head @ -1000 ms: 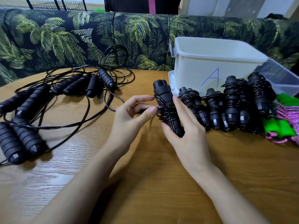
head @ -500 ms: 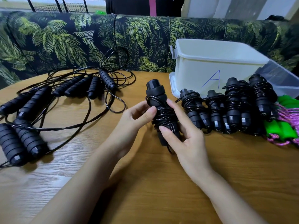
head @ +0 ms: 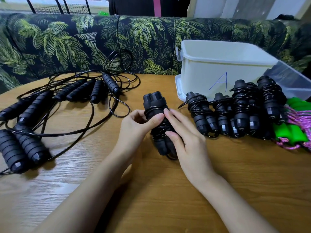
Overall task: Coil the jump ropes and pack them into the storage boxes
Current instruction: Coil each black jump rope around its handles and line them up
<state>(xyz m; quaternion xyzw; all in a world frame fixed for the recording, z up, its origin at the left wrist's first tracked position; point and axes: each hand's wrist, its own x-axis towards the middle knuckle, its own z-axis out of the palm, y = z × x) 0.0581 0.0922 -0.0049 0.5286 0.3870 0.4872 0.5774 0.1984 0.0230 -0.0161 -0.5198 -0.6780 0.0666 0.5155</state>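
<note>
A black jump rope, its cord wound round both handles, stands tilted on the wooden table at centre. My left hand grips it from the left, thumb across the coil. My right hand holds it from the right, thumb and fingers round the bundle. Several coiled black ropes lie in a row to the right, in front of the white box marked A. Several uncoiled black ropes sprawl tangled at the left.
A clear plastic box sits behind the row at the right edge. A green-handled rope with pink cord lies at far right. A palm-print sofa runs behind the table, and a person stands beyond it.
The bundle has shifted slightly left and turned so both handle caps face the camera. My left thumb now lies across the coil, and my right fingers have slid lower on the bundle.
</note>
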